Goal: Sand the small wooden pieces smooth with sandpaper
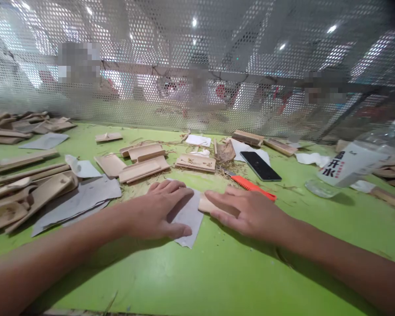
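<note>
My left hand [161, 210] lies spread on a grey sheet [195, 204] that looks like sandpaper, thumb apart from the fingers, pressing it to the green table. Close by on the right, my right hand [240, 213] has its fingers over a small pale wooden piece [205, 203], which mostly hides under them. The piece's left end touches or nearly touches the sheet's right edge. Just beyond my right hand lies an orange-handled cutter [253, 187]. A carved wooden piece [195, 162] with a small pattern sits a little farther back.
Shallow wooden trays [146, 152], a black phone [260, 166] and white paper scraps lie beyond my hands. Stacked grey sheets [82, 199] and wooden scoops [42, 199] are at left. A water bottle [352, 164] leans at right. A perforated metal screen [171, 96] closes the back.
</note>
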Demonstrator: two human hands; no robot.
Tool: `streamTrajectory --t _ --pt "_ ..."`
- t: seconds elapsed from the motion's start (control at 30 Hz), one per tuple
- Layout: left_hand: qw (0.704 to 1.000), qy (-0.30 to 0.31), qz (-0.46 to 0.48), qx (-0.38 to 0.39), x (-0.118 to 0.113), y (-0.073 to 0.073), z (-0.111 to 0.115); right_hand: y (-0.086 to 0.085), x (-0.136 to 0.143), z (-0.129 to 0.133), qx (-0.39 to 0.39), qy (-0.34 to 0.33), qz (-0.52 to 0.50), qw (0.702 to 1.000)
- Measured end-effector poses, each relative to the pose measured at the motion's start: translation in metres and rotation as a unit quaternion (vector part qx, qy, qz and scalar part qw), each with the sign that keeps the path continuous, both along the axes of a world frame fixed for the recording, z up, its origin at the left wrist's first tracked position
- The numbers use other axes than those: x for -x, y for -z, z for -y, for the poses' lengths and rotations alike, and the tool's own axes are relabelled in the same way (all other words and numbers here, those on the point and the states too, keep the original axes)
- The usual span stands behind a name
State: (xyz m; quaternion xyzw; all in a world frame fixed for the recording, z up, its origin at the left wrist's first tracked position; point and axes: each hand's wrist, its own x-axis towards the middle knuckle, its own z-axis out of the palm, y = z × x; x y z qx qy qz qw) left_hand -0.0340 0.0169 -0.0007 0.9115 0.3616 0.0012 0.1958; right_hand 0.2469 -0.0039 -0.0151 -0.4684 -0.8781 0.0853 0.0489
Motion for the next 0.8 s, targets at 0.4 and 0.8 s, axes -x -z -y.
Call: streamTrajectory --t 0.4,0.8 --pt "0.997 0.0 -0.048 0.068 -0.003 0.008 -0.002 0.001 0.007 0.018 -0.082 -0.1 0.049 0.99" --pt "0.997 -0.007 -0.052 0.064 -0.006 0.009 0.003 -0.01 0.007 0.01 0.001 -0.044 0.043 0.998"
